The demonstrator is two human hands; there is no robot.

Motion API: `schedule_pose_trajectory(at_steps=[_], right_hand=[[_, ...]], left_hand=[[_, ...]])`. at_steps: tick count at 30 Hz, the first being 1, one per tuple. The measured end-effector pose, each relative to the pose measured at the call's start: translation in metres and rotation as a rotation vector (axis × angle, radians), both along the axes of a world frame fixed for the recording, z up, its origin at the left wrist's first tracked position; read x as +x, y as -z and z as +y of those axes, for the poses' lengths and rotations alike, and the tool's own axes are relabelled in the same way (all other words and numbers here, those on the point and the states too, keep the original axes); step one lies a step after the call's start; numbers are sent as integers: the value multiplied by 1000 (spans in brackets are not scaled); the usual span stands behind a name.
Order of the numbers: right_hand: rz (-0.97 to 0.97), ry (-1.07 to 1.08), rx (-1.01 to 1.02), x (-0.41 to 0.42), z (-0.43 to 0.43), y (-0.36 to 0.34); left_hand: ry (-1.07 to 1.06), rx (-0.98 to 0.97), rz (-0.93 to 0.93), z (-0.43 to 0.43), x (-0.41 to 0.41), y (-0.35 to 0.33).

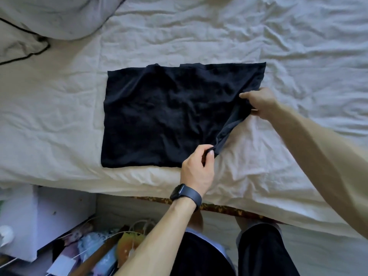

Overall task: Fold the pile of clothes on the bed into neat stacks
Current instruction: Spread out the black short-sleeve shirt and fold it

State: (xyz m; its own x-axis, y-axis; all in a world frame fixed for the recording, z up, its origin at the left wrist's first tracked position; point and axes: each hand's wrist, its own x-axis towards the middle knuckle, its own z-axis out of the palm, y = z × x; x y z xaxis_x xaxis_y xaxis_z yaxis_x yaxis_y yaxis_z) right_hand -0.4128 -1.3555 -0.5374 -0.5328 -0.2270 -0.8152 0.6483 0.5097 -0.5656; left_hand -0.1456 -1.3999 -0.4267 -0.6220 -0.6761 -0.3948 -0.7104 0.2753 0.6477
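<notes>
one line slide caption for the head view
Left hand and right hand grip the right edge of a black shirt spread on the bed sheet.

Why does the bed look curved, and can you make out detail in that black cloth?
Head view: the wide-angle lens bows the near edge of the bed; light there is soft and even, without glare; the black garment shows only faint wrinkles; the floor clutter, lower left, looks slightly blurred.

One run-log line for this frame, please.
stage: mid-fold | left hand: pinches black garment near-right corner | right hand: grips its right edge | rest: flat on bed sheet
</notes>
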Motion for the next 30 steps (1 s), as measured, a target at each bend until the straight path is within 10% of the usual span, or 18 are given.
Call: schedule_pose_trajectory(at_steps=[11, 18, 30], right_hand=[[289, 33, 13, 29, -97, -48], [530, -361, 147, 115, -263, -62], [543, -747, 397, 235, -424, -33]], left_hand=[[-426, 152, 132, -64, 41, 1], [-853, 241, 161, -176, 117, 18], [-921, 472, -219, -281, 226, 76]])
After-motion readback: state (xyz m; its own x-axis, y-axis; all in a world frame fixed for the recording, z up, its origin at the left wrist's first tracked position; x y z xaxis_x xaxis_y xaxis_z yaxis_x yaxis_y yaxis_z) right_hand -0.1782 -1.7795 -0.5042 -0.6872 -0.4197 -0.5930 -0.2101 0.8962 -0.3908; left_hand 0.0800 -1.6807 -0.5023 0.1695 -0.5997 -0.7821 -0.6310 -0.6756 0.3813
